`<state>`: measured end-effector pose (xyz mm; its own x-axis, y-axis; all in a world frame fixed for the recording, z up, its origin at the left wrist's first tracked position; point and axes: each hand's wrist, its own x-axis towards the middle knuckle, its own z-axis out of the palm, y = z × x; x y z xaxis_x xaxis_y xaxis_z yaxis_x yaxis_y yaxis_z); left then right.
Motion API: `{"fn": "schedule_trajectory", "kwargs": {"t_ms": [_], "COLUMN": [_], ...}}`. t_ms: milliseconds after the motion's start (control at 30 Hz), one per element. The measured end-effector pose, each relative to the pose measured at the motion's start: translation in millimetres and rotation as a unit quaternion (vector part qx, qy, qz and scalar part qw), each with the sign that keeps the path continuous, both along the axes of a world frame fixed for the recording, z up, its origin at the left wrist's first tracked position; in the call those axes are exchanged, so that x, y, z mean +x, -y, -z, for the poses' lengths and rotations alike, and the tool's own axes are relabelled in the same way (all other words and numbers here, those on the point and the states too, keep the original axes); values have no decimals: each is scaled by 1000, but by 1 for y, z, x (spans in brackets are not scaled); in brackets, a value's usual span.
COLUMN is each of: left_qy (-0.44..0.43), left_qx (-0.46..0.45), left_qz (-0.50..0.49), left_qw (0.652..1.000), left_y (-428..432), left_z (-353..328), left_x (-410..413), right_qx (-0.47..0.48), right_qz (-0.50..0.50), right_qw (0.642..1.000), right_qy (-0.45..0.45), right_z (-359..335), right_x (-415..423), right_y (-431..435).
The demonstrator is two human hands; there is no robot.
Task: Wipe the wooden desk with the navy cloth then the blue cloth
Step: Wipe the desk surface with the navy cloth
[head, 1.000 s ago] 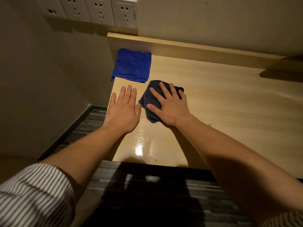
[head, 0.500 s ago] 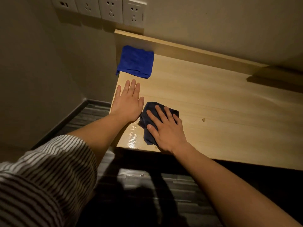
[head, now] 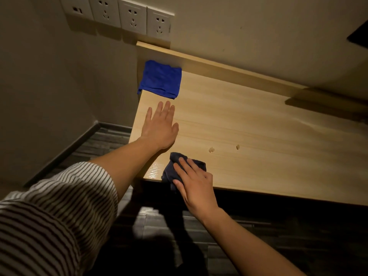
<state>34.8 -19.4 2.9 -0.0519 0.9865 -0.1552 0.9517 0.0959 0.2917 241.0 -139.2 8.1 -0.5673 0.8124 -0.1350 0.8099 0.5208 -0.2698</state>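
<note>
Half the navy cloth (head: 180, 168) overhangs the table's (head: 258, 124) near edge under the flat right hand (head: 194, 184); it may slide off. Left hand (head: 160, 126) lies flat, released. Blue cloth (head: 160, 79) waits at the far-left corner.

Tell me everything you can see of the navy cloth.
The navy cloth is a dark, soft-looking fabric, bunched and creased rather than folded flat. It sits at the near edge of the wooden desk, close to its left corner, with part of it hanging over the front edge. The right hand lies on it, fingers spread. The left hand rests flat on the desk, apart from it.
</note>
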Motion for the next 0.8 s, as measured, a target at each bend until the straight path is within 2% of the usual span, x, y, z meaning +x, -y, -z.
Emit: {"fn": "schedule_trajectory", "kwargs": {"t_ms": [133, 267, 333, 400, 500, 600, 700, 800], "left_qy": [26, -33, -37, -47, -59, -63, -75, -88], "left_qx": [-7, -6, -1, 6, 13, 22, 29, 35], "left_qz": [1, 0, 2, -1, -7, -12, -22, -24], "left_qw": [1000, 999, 999, 999, 998, 998, 997, 995], "left_y": [-3, -1, -3, -4, -4, -3, -5, -5], "left_z": [2, 19, 23, 24, 25, 28, 33, 36], "left_x": [28, 33, 32, 33, 34, 34, 34, 34], "right_qx": [-74, -178, -185, -162, -63, 30, 84, 90], "right_qz": [19, 152, 181, 175, 134, 75, 9, -77], "right_qw": [991, 923, 894, 893, 932, 978, 994, 991], "right_qy": [-113, -305, -365, -382, -330, -190, -63, 61], "right_z": [-16, -44, -62, -81, -101, -89, -55, -16], "right_x": [13, 27, 32, 36, 38, 30, 21, 23], "right_y": [-8, -49, -86, -132, -214, -299, -360, -384]}}
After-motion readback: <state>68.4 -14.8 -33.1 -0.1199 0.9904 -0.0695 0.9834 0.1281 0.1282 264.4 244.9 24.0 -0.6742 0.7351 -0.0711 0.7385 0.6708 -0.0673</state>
